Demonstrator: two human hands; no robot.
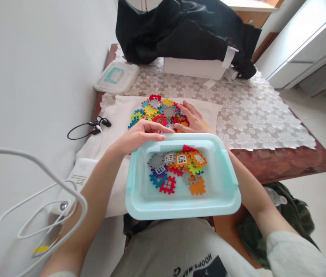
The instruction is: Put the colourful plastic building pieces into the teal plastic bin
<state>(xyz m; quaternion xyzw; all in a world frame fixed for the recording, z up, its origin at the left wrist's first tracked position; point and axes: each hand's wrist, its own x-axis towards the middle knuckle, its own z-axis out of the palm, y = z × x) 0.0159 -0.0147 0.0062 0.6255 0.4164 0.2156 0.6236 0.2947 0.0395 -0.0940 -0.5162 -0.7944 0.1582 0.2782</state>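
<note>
A light teal plastic bin (181, 213) sits close to my body, with several gear-edged plastic building pieces (167, 184) in it, some with white window inserts. Beyond its far rim, a heap of similar colourful pieces (150, 110) lies on a white cloth. My left hand (144, 134) rests by the bin's far left rim, fingers stretched toward the heap and nothing visibly gripped. Over the right side of the heap, my right hand (192, 117) is open with fingers spread, touching the pieces; its wrist passes behind the bin's rim.
A clear lid with a teal handle (116, 77) lies at the back left. Black earphones (96, 125) and a white cable (84, 207) are on the left beside the wall. Black fabric (186, 30) covers a white box (193, 68) at the back. Lace (255, 119) covers the wooden table.
</note>
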